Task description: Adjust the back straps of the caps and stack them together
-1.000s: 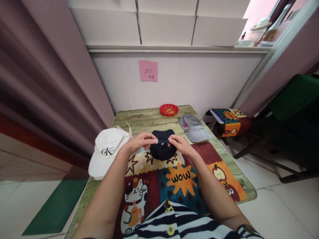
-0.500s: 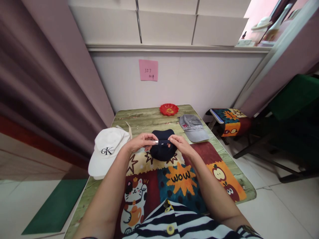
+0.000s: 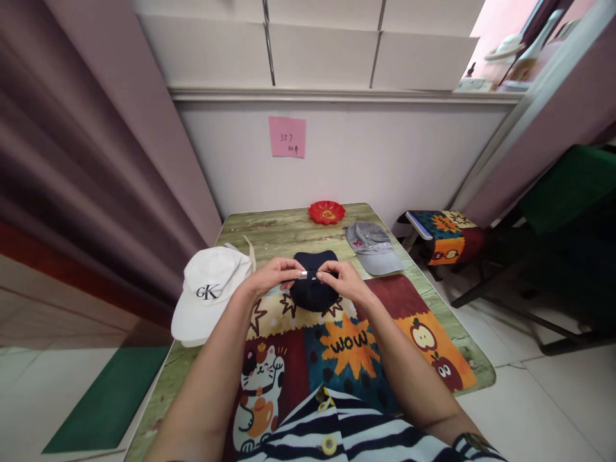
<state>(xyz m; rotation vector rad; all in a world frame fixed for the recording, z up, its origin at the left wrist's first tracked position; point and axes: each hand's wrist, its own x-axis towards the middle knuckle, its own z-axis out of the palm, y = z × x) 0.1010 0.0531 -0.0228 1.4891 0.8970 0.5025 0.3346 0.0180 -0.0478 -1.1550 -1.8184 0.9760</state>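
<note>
A dark navy cap [image 3: 315, 296] lies near the middle of the table, partly over the patterned mat [image 3: 337, 346]. My left hand [image 3: 276, 274] pinches the cap's strap at its left side, beside a small silvery piece. From the right, my right hand [image 3: 341, 278] has its thumb and forefinger closed on the same strap, close to the left fingertips. A white cap [image 3: 212, 289] with black letters sits left of my left hand. Beyond my right hand rests a grey cap [image 3: 374, 249], its brim towards me.
At the table's far edge stands a red scalloped dish [image 3: 326, 212]. A pink note [image 3: 287, 136] is stuck on the wall behind. To the right is a stool with a patterned cover [image 3: 447, 234]; a curtain [image 3: 115, 128] hangs at the left.
My right hand has moved a little left along the strap, nearer to my left hand. The navy cap and my left hand have barely moved.
</note>
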